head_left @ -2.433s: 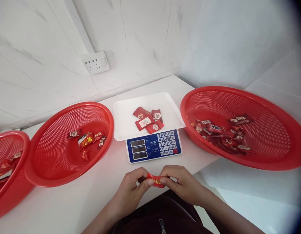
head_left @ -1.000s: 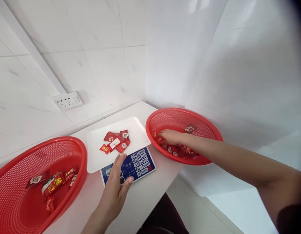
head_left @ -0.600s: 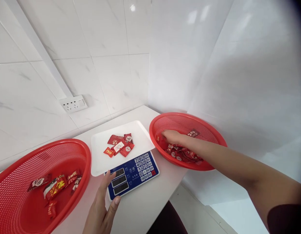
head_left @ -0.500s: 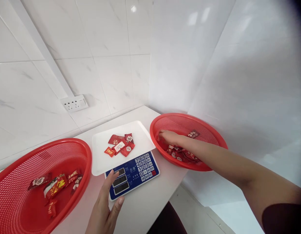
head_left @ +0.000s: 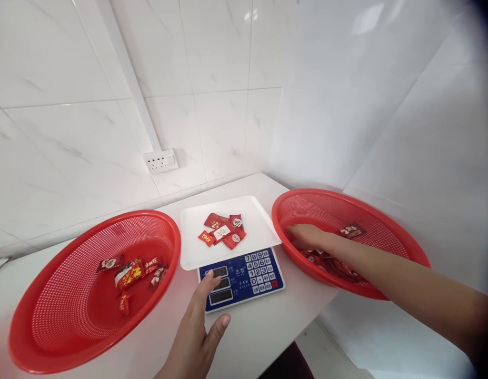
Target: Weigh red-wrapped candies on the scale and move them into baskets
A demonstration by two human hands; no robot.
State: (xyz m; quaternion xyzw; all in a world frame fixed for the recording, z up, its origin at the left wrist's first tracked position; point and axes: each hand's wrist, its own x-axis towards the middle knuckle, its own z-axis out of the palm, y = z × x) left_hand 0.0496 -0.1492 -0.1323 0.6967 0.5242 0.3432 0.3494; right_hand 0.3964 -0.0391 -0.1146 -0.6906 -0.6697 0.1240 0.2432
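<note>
My left hand (head_left: 200, 326) is open, thumb and forefinger apart, over the lower left corner of the blue-and-white scale (head_left: 244, 281). Several red packets (head_left: 222, 230) lie on the scale's white tray (head_left: 194, 252). My right hand (head_left: 307, 236) reaches into the right red basket (head_left: 401, 231), at its left inner side; its fingertips are hidden, so what they hold cannot be made out. Red packets (head_left: 330, 266) lie in that basket below my right hand and forearm, and one dark red packet (head_left: 351, 230) rests apart near the far side.
On the left stands another red basket (head_left: 26, 331) with several packets (head_left: 129, 272) in it. Both baskets and the scale are on a white table (head_left: 251, 337). Behind is a tiled wall with a socket (head_left: 160, 161).
The view has turned left, so the things appear further right. My right hand stays inside the right basket, and my left hand remains open by the scale. The packets on the tray look unchanged.
</note>
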